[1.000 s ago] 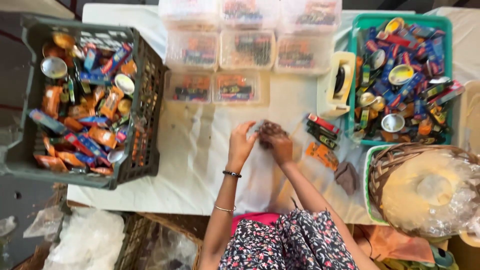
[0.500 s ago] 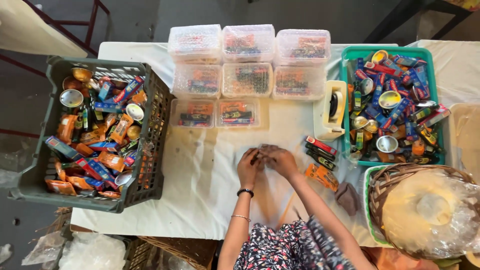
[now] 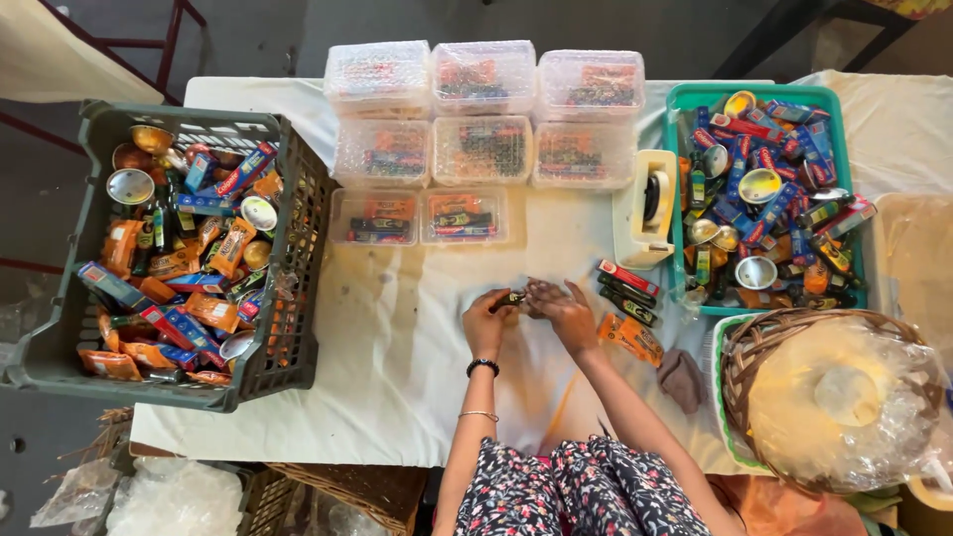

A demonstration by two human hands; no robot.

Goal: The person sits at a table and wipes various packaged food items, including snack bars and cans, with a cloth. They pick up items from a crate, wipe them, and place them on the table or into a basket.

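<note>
Left hand and right hand both hold a small dark packet over bare bench; crate well left, packs just right.

The small dark item pinched between the left hand and right hand is mostly covered by fingers; its kind cannot be told. At twelve o'clock, the bubble-wrapped clear boxes blur their contents into coloured smears. At four o'clock, crinkled plastic film hides what lies in the wicker basket, whose right side runs past the picture's edge. At three o'clock a pale bin is cut off. At seven o'clock, the table hides most of a woven basket.
</note>
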